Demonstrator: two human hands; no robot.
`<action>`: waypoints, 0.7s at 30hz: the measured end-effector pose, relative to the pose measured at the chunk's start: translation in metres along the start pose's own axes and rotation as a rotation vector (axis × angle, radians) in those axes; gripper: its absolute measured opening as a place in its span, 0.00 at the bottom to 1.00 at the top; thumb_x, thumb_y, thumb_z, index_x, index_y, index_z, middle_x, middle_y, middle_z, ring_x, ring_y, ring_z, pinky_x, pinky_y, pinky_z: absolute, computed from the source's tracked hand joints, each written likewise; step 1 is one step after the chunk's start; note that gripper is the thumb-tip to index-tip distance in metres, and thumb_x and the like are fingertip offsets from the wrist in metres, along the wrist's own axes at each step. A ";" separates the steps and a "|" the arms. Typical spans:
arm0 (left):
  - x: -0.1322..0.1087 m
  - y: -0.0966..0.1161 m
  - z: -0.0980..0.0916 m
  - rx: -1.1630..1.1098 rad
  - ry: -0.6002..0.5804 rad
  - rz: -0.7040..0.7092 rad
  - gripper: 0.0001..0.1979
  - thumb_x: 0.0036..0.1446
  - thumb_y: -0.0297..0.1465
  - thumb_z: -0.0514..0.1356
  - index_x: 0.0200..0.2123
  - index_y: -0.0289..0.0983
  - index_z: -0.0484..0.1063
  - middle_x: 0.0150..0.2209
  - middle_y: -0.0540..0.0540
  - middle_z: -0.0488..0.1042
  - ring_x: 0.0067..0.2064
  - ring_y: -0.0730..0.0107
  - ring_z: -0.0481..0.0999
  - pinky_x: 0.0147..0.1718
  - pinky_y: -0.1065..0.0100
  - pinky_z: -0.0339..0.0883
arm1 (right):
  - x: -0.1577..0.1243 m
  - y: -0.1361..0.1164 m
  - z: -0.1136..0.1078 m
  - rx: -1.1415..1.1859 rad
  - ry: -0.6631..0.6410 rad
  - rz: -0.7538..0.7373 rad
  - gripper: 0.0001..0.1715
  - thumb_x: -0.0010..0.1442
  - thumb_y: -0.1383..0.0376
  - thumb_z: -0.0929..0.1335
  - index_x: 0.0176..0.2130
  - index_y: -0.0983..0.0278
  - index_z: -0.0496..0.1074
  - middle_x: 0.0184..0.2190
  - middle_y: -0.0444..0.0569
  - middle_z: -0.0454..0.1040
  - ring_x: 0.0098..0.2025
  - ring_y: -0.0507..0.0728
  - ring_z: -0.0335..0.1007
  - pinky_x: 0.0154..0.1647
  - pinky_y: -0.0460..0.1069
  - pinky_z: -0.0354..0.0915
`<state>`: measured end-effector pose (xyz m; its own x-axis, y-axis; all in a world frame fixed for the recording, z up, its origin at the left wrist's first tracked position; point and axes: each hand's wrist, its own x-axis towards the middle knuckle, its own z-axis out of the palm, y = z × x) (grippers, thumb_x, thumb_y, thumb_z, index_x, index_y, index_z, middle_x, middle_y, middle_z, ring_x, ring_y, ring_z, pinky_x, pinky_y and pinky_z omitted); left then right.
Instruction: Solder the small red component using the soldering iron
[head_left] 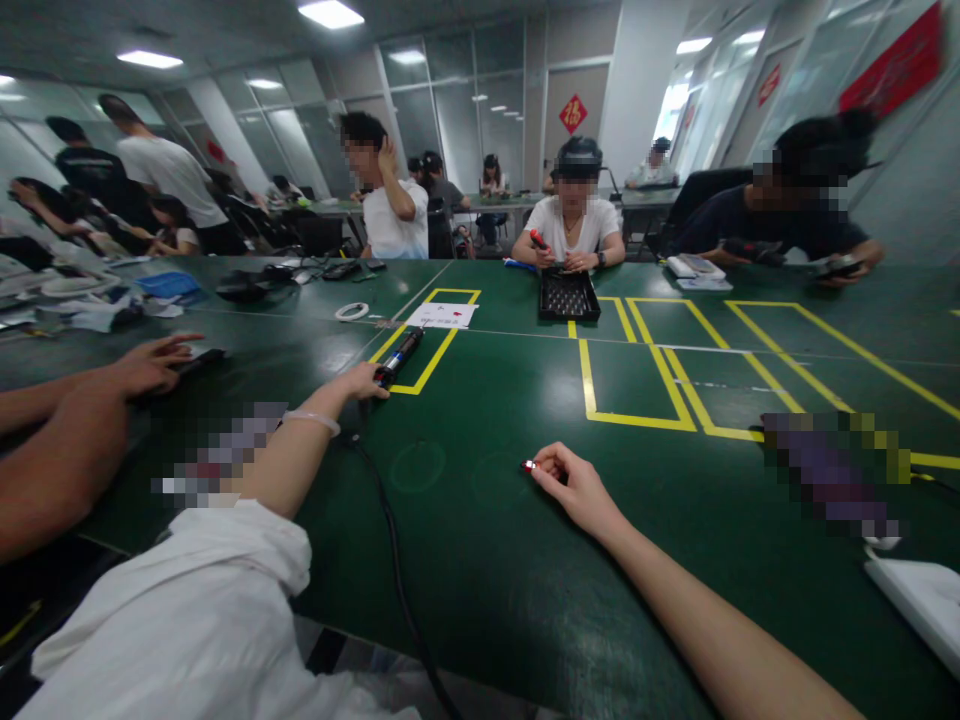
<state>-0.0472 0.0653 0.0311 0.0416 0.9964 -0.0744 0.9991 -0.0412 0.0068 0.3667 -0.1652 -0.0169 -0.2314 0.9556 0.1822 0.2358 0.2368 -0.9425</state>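
Stretched forward on the left, my left hand (366, 381) is closed around the rear end of a dark, slim electric screwdriver (403, 354). Its thin tip points away from me toward a white paper sheet (442, 316) with printed marks. The screwdriver lies over a rectangle of yellow tape (436, 362). Lower and to the right, my right hand (566, 476) rests on the green table (480, 560), fingers curled in a pinch. Between thumb and forefinger is a small red and white piece (529, 466), mostly hidden by the fingers.
A black cable (394, 540) runs down the table between my arms. At left, another person's hands (150, 365) touch a dark device. Across the table a person holds a red-tipped tool by a black tray (570, 297). Blurred pouch-like items (825, 470) lie right.
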 end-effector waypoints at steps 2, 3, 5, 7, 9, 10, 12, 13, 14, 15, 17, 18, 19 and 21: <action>0.000 -0.001 0.000 0.010 -0.030 0.019 0.35 0.38 0.41 0.67 0.52 0.34 0.69 0.49 0.43 0.72 0.47 0.59 0.71 0.46 0.70 0.63 | 0.000 0.001 0.000 -0.006 -0.002 -0.006 0.12 0.61 0.57 0.66 0.38 0.64 0.69 0.28 0.44 0.69 0.30 0.52 0.65 0.32 0.47 0.61; -0.001 0.000 0.001 0.020 -0.038 0.021 0.35 0.39 0.41 0.67 0.52 0.33 0.68 0.51 0.42 0.71 0.48 0.59 0.71 0.46 0.70 0.63 | 0.000 0.001 0.000 -0.011 -0.003 -0.007 0.12 0.62 0.57 0.66 0.38 0.64 0.69 0.28 0.44 0.69 0.30 0.52 0.65 0.33 0.47 0.61; -0.005 0.003 0.003 0.039 -0.027 0.017 0.37 0.40 0.41 0.66 0.54 0.32 0.67 0.54 0.39 0.67 0.50 0.58 0.69 0.48 0.69 0.62 | 0.000 0.000 0.001 -0.023 -0.003 -0.010 0.12 0.62 0.57 0.66 0.38 0.63 0.69 0.28 0.44 0.70 0.31 0.53 0.66 0.33 0.47 0.62; -0.010 0.008 0.005 0.055 -0.011 0.010 0.37 0.42 0.41 0.65 0.56 0.33 0.64 0.57 0.38 0.63 0.52 0.57 0.67 0.49 0.68 0.61 | 0.000 -0.001 0.001 -0.043 -0.006 -0.018 0.12 0.62 0.57 0.66 0.38 0.63 0.70 0.29 0.45 0.70 0.31 0.53 0.66 0.33 0.47 0.62; -0.017 0.015 0.007 0.065 0.004 0.003 0.36 0.44 0.41 0.64 0.57 0.35 0.63 0.58 0.38 0.61 0.52 0.55 0.67 0.49 0.66 0.62 | 0.000 -0.002 0.000 -0.081 -0.003 -0.035 0.10 0.61 0.58 0.67 0.38 0.63 0.70 0.29 0.45 0.70 0.30 0.53 0.65 0.32 0.47 0.61; -0.021 0.020 0.007 0.069 0.010 -0.001 0.36 0.45 0.41 0.64 0.57 0.36 0.63 0.58 0.39 0.60 0.52 0.54 0.67 0.49 0.65 0.62 | 0.000 -0.002 0.000 -0.105 0.003 -0.047 0.09 0.61 0.59 0.67 0.38 0.63 0.70 0.29 0.45 0.70 0.30 0.53 0.65 0.32 0.47 0.61; -0.032 0.034 0.008 0.080 0.027 -0.009 0.34 0.46 0.42 0.63 0.56 0.36 0.64 0.56 0.38 0.61 0.51 0.53 0.68 0.47 0.63 0.64 | 0.000 -0.002 -0.001 -0.150 0.018 -0.067 0.08 0.61 0.61 0.67 0.37 0.64 0.71 0.29 0.45 0.70 0.30 0.53 0.64 0.31 0.47 0.60; -0.039 0.043 0.008 0.085 0.035 -0.015 0.32 0.47 0.43 0.62 0.55 0.36 0.64 0.55 0.38 0.62 0.50 0.53 0.69 0.45 0.63 0.65 | 0.001 -0.001 -0.001 -0.163 0.023 -0.071 0.07 0.60 0.62 0.67 0.37 0.64 0.71 0.29 0.45 0.69 0.30 0.52 0.64 0.31 0.47 0.60; -0.046 0.052 0.008 0.090 0.044 -0.022 0.31 0.48 0.43 0.61 0.54 0.35 0.65 0.55 0.38 0.62 0.49 0.53 0.69 0.44 0.63 0.66 | 0.001 -0.001 -0.001 -0.167 0.022 -0.071 0.07 0.60 0.62 0.67 0.37 0.64 0.71 0.29 0.45 0.69 0.29 0.52 0.64 0.31 0.47 0.60; -0.055 0.062 0.008 0.093 0.051 -0.030 0.31 0.48 0.44 0.61 0.54 0.35 0.65 0.54 0.37 0.62 0.49 0.53 0.70 0.43 0.63 0.66 | 0.001 0.000 -0.001 -0.167 0.019 -0.068 0.06 0.60 0.63 0.67 0.37 0.64 0.71 0.29 0.44 0.69 0.29 0.52 0.64 0.31 0.47 0.60; -0.072 0.083 0.008 0.087 0.066 -0.038 0.30 0.49 0.44 0.59 0.53 0.35 0.64 0.54 0.37 0.62 0.47 0.54 0.71 0.41 0.62 0.67 | 0.001 0.001 0.000 -0.163 0.010 -0.062 0.06 0.60 0.63 0.67 0.37 0.64 0.71 0.28 0.44 0.69 0.29 0.52 0.64 0.31 0.47 0.59; -0.081 0.093 0.009 0.080 0.072 -0.033 0.30 0.50 0.44 0.59 0.54 0.36 0.64 0.53 0.37 0.62 0.47 0.54 0.71 0.40 0.62 0.68 | 0.001 0.002 0.000 -0.163 0.009 -0.062 0.06 0.60 0.63 0.67 0.37 0.64 0.71 0.28 0.44 0.69 0.29 0.52 0.65 0.31 0.47 0.59; -0.090 0.103 0.009 0.072 0.080 -0.022 0.30 0.50 0.44 0.58 0.54 0.36 0.64 0.53 0.38 0.62 0.46 0.54 0.71 0.40 0.62 0.68 | 0.002 0.003 0.000 -0.164 0.010 -0.064 0.06 0.60 0.63 0.67 0.37 0.64 0.71 0.28 0.44 0.69 0.29 0.52 0.65 0.31 0.47 0.59; -0.106 0.121 0.010 0.060 0.097 0.008 0.29 0.50 0.43 0.58 0.53 0.36 0.63 0.52 0.38 0.62 0.47 0.54 0.71 0.40 0.62 0.68 | 0.002 0.005 0.000 -0.163 0.014 -0.070 0.06 0.60 0.64 0.67 0.38 0.64 0.71 0.28 0.44 0.69 0.29 0.52 0.65 0.31 0.47 0.60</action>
<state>0.0695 -0.0464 0.0300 0.0519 0.9984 0.0221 0.9973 -0.0507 -0.0527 0.3672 -0.1625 -0.0212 -0.2398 0.9378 0.2510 0.3700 0.3273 -0.8695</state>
